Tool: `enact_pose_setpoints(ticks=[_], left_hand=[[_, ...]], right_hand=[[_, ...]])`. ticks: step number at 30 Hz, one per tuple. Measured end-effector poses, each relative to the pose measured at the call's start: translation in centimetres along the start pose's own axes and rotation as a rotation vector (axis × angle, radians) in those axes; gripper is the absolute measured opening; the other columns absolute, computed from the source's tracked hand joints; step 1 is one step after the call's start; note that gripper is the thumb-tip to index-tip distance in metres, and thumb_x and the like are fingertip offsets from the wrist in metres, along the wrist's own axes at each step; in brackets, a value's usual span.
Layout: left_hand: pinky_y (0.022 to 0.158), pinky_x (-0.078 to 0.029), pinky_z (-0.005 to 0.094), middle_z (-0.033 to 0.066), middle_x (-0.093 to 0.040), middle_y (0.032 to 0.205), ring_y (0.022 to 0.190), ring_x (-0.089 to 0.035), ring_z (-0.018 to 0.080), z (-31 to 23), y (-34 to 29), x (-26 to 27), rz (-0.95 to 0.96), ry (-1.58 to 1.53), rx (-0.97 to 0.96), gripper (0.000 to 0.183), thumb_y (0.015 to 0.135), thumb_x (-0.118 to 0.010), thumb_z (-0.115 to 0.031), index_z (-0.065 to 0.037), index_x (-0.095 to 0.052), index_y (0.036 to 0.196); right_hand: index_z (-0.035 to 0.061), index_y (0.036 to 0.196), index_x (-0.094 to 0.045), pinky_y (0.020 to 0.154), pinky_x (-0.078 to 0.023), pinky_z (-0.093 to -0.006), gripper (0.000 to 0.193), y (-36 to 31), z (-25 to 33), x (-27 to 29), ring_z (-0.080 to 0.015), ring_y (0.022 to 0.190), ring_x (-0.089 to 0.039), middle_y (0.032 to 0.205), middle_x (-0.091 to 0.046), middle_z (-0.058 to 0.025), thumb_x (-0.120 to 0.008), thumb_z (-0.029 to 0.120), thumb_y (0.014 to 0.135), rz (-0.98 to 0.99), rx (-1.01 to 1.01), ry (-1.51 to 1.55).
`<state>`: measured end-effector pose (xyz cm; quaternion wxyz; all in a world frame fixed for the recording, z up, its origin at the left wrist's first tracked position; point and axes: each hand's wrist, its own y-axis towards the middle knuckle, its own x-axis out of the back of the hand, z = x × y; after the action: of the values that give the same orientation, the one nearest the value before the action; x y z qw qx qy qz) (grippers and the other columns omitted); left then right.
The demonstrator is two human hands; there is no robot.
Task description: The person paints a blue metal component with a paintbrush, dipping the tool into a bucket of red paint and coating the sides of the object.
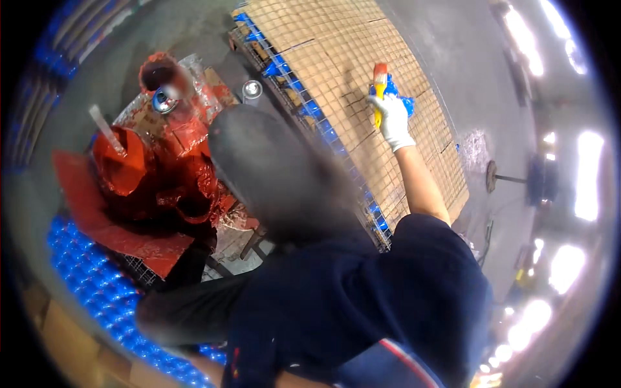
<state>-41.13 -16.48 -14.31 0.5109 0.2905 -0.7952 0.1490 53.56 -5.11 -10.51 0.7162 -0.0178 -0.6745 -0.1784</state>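
My right hand (pixel 393 119), in a white glove, is closed round the yellow handle of a paintbrush (pixel 380 87). The brush points away from me, and its bristle end is red. A shiny blue piece (pixel 405 103) shows just beside and behind the glove; whether the fingers grip it too or it rests on the surface I cannot tell. Beneath them lies a wire mesh (pixel 336 71) over brown cardboard sheets. Of my left arm only a blurred bit of bare forearm (pixel 204 365) appears at the lower edge, and its hand is not visible.
Left of my legs stand a red-smeared bucket (pixel 119 161) with a stick (pixel 107 129) in it and a red-coated round container (pixel 162 72). A small metal can (pixel 252 89) is near the mesh. Many glossy blue pieces (pixel 97 278) sit in rows at lower left.
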Motion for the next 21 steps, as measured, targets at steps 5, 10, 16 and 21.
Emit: enact_pose_setpoints(ticks=[5, 10, 16, 21], left_hand=[[0.098, -0.05, 0.0366, 0.0177, -0.068, 0.124, 0.108, -0.064, 0.0288, -16.4, -1.9, 4.2, -0.139, -0.066, 0.191, 0.043, 0.099, -0.064, -0.027, 0.004, -0.064, 0.129], [0.112, -0.039, 0.0375, 0.0146, -0.056, 0.145, 0.13, -0.055, 0.027, -28.0, 1.7, 6.1, -0.25, -0.216, -0.075, 0.057, 0.098, -0.064, -0.03, 0.002, -0.052, 0.143], [0.102, -0.046, 0.0369, 0.0135, -0.059, 0.138, 0.121, -0.058, 0.0238, -41.0, -1.7, 1.2, 0.091, -0.837, -0.403, 0.044, 0.102, -0.058, -0.027, -0.002, -0.057, 0.138], [0.089, -0.054, 0.0367, 0.0093, -0.064, 0.125, 0.107, -0.066, 0.0217, -53.0, -8.1, -1.4, 0.975, -1.194, -0.39, 0.045, 0.107, -0.046, -0.041, -0.007, -0.058, 0.133]], right_hand=[[0.0229, 0.1, -0.069, 0.065, -0.048, -0.0397, 0.019, -3.9, -6.6, -4.0, -0.0235, 0.085, -0.061, 0.089, -0.066, -0.0045, -0.062, 0.013, 0.086, 0.019, 0.093, -0.427], [0.0171, 0.099, -0.068, 0.066, -0.051, -0.0427, 0.014, -0.9, -9.5, -7.1, -0.0301, 0.084, -0.063, 0.091, -0.066, -0.0093, -0.062, 0.017, 0.087, 0.018, 0.116, -0.243], [0.0078, 0.093, -0.066, 0.074, -0.056, -0.0331, 0.01, 4.3, -1.3, 7.6, -0.024, 0.078, -0.07, 0.086, -0.072, -0.0096, -0.072, 0.007, 0.085, -0.247, -0.024, 0.498], [0.0023, 0.088, -0.061, 0.075, -0.057, -0.0298, 0.017, 2.9, 11.6, 20.3, -0.017, 0.084, -0.069, 0.089, -0.07, -0.0125, -0.077, -0.003, 0.082, -0.022, 0.338, 1.182]])
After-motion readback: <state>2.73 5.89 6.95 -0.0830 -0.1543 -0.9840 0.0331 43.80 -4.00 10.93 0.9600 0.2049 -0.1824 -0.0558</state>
